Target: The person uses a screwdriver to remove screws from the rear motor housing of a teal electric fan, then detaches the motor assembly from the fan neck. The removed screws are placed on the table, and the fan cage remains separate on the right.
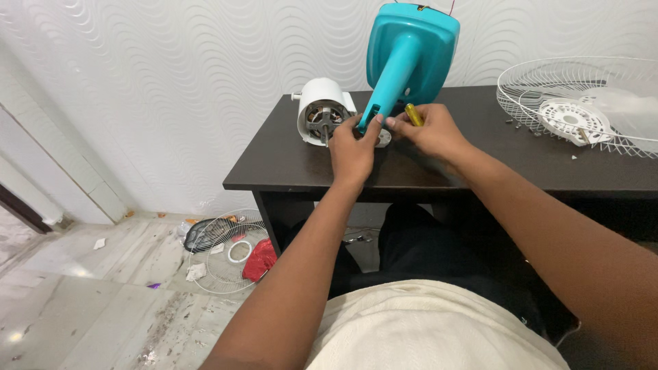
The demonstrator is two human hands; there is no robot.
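Left hand (351, 147): grip clamped on the lower end of the teal fan housing (408, 55), which stands tilted near the desk's (288, 171) back edge. Right hand (432, 131): grip closed on a yellow-handled screwdriver (413, 114), touching the same spot. White fan motor (321, 118): just left of the hands. White wire fan guard (582, 103): right end of the desk. Second guard (223, 250): on the floor.

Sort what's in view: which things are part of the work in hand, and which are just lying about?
In hand:
- left hand on the teal fan stand
- right hand holding a yellow-handled tool
- white fan motor by the stand's neck

Lying about:
- wire fan guard at the dark table's right end
- second guard and red bag on the floor
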